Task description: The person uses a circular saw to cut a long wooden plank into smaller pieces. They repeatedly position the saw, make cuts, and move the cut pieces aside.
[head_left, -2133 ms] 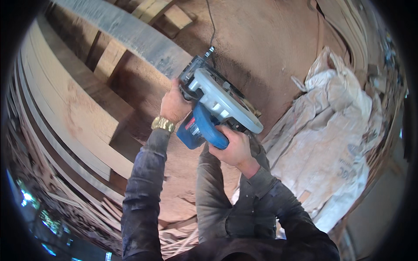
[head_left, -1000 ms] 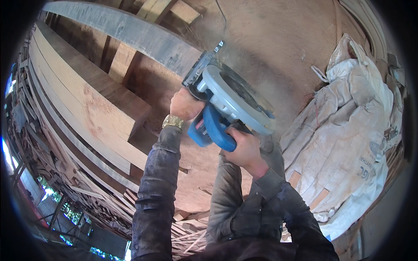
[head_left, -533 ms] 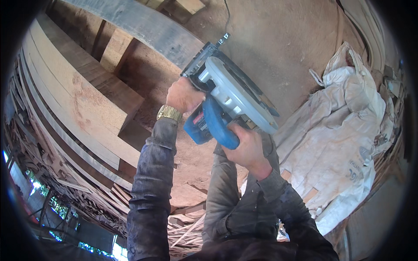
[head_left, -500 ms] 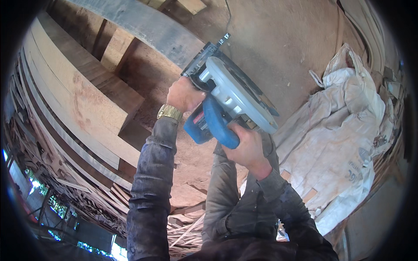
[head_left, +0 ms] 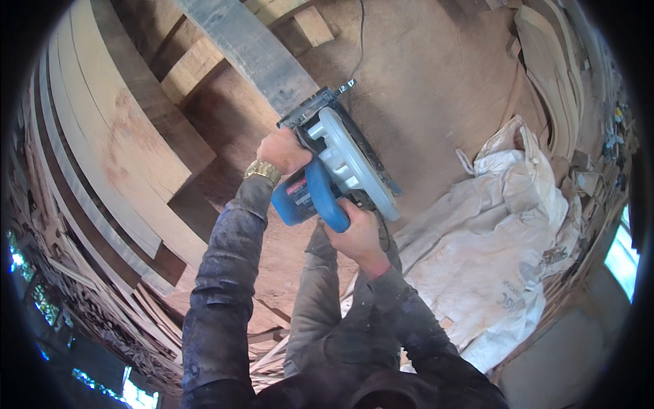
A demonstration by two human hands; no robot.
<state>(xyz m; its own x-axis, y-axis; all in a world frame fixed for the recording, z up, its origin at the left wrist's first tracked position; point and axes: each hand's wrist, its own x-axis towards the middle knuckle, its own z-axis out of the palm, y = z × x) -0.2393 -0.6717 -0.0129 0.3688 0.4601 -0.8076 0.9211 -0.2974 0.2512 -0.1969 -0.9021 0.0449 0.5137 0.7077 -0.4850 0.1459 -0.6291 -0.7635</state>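
A blue circular saw with a grey blade guard (head_left: 354,160) is held in both my hands. Closed at the front, near the black base plate, is my left hand (head_left: 285,151), with a gold watch (head_left: 263,170) at its wrist; what its fingers wrap round is partly hidden. My right hand (head_left: 358,235) grips the blue rear handle. The saw's base meets the near end of a long grey-brown plank (head_left: 252,51), which runs away to the upper left. The blade is not visible.
Thick timber beams (head_left: 129,123) are stacked at the left. White woven sacks (head_left: 477,252) lie at the right, and curved boards (head_left: 548,75) stand behind them. A dark cord (head_left: 361,41) trails across the dusty floor. Offcuts and thin strips lie around the edges.
The view has shifted, so the plank's end, beams and sacks sit differently in the picture. The saw and both hands appear slightly lower and further left. Both hands keep their hold.
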